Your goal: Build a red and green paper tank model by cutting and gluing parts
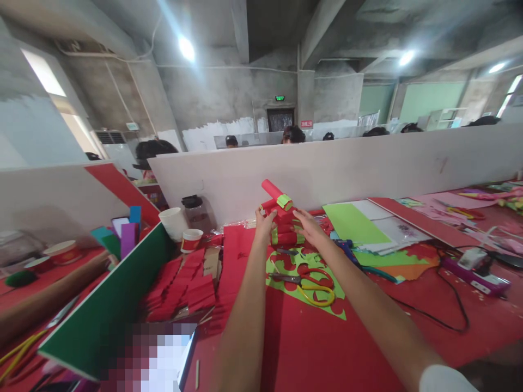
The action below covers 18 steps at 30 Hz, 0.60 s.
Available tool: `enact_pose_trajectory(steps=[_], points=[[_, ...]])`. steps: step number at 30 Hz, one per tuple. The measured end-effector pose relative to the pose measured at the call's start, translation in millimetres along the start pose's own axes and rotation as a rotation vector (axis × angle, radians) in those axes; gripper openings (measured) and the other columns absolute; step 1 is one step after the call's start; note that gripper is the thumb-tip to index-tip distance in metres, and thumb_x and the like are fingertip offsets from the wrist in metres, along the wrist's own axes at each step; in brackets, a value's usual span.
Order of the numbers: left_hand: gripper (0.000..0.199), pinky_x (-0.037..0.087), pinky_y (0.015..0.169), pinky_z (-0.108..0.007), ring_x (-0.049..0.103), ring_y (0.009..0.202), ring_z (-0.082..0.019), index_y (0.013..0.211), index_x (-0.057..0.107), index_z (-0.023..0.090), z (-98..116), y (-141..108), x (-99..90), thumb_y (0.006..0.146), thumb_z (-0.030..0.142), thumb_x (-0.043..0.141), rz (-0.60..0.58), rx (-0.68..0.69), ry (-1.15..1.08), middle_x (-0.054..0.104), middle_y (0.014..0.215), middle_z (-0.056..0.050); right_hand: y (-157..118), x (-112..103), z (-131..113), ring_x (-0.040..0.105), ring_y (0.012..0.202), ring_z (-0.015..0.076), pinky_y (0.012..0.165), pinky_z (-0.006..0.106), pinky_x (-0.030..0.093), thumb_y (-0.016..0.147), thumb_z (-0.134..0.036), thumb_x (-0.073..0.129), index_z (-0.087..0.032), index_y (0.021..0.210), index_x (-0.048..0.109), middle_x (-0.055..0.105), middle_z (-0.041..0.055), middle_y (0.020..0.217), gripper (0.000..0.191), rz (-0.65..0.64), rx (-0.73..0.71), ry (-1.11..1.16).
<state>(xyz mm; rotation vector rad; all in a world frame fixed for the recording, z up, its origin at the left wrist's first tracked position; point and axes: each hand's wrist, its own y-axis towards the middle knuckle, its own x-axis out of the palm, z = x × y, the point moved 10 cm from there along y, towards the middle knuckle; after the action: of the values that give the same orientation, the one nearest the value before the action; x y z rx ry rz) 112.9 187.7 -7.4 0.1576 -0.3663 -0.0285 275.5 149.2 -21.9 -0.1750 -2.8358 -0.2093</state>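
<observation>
Flanking red rolls [273, 190], I have my right hand [309, 227] with fingers spread; whether my left hand [265, 224] pinches, I can't tell.

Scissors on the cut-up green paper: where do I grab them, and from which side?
Best gripped by the red loop and yellow loop, probably from the right: the scissors lie flat, both loops toward the right forearm, blades pointing left.
</observation>
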Motion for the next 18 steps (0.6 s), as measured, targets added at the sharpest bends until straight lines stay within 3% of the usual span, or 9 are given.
enact_pose_trajectory(steps=[4, 7, 11, 15, 18], points=[[0.049, 0.054, 0.07, -0.026, 0.065, 0.084, -0.013, 0.115, 0.043, 0.025, -2, -1, -2.2, 0.078, 0.032, 0.073, 0.042, 0.009, -0.028, 0.058, 0.112, -0.006, 15, 7, 3, 0.067, 0.077, 0.015, 0.067, 0.03, 0.058, 0.085, -0.031, 0.057, -0.029, 0.103, 0.062, 0.072, -0.0008, 0.099, 0.018, -0.017, 0.073, 0.073], [0.059, 0.054, 0.073, -0.026, 0.064, 0.094, -0.015, 0.118, 0.039, 0.026, -1, -4, -3.7, 0.074, 0.031, 0.077, 0.063, 0.027, -0.023, 0.053, 0.123, -0.009, 32, 12, 6, 0.066, 0.069, 0.015, 0.066, 0.029, 0.057, 0.083, -0.025, 0.058, -0.025, 0.1, 0.063, 0.072, 0.0007, 0.083, 0.017, -0.013, 0.128, 0.098], [0.072, 0.056, 0.075, -0.03, 0.064, 0.096, -0.017, 0.126, 0.035, 0.029, 6, -10, 1.2, 0.07, 0.022, 0.079, -0.05, 0.013, -0.01, 0.053, 0.126, -0.009, 54, 16, 10, 0.065, 0.063, 0.0158, 0.063, 0.03, 0.057, 0.085, -0.026, 0.059, -0.02, 0.094, 0.063, 0.07, 0.0023, 0.072, 0.012, -0.022, 0.212, 0.121], [0.052, 0.056, 0.079, -0.032, 0.064, 0.094, -0.017, 0.114, 0.051, 0.026, 11, -9, -17.1, 0.069, 0.016, 0.074, -0.121, -0.068, 0.069, 0.055, 0.123, -0.007, 63, 6, 15, 0.065, 0.06, 0.0175, 0.062, 0.033, 0.057, 0.088, -0.033, 0.059, -0.018, 0.093, 0.061, 0.069, 0.0041, 0.069, 0.017, -0.05, 0.296, 0.12], [0.035, 0.058, 0.078, -0.035, 0.067, 0.09, -0.019, 0.108, 0.055, 0.023, 8, -8, -32.3, 0.076, 0.028, 0.069, -0.153, -0.17, 0.004, 0.058, 0.112, -0.008, 62, -3, 19, 0.066, 0.06, 0.0187, 0.062, 0.034, 0.057, 0.089, -0.037, 0.057, -0.016, 0.092, 0.061, 0.07, 0.0059, 0.069, 0.022, -0.104, 0.331, 0.104]])
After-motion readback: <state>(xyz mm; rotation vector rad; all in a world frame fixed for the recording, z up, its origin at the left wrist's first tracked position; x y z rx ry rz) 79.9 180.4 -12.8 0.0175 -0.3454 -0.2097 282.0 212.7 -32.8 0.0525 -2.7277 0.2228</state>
